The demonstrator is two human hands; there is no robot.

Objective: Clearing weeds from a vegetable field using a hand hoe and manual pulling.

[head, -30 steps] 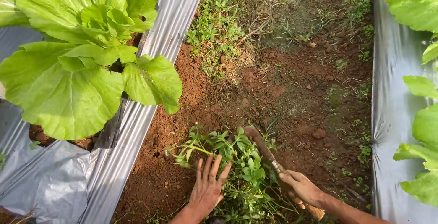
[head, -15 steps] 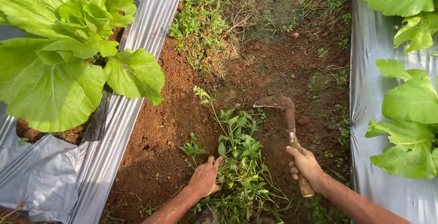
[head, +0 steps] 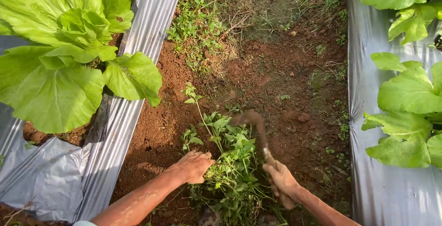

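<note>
A pile of green weeds [head: 230,161] lies on red-brown soil in the furrow between two beds. My left hand [head: 194,166] is closed around the weeds at the pile's left side, fingers curled into the stems. My right hand [head: 282,182] grips the wooden handle of a small sickle [head: 258,127]. Its dark curved blade hooks over the upper right of the pile, blurred by motion. Both forearms come in from the bottom edge.
Silver plastic mulch [head: 124,129] covers the left bed, which holds a large leafy green plant [head: 64,60]. A second mulched bed [head: 391,193] with leafy plants [head: 410,106] runs along the right. Low weeds [head: 202,18] and dry stems cover the soil farther up the furrow.
My left hand went from flat on the weeds to closed around them. The sickle swung from the pile's middle out to the right, then hooked back over its top.
</note>
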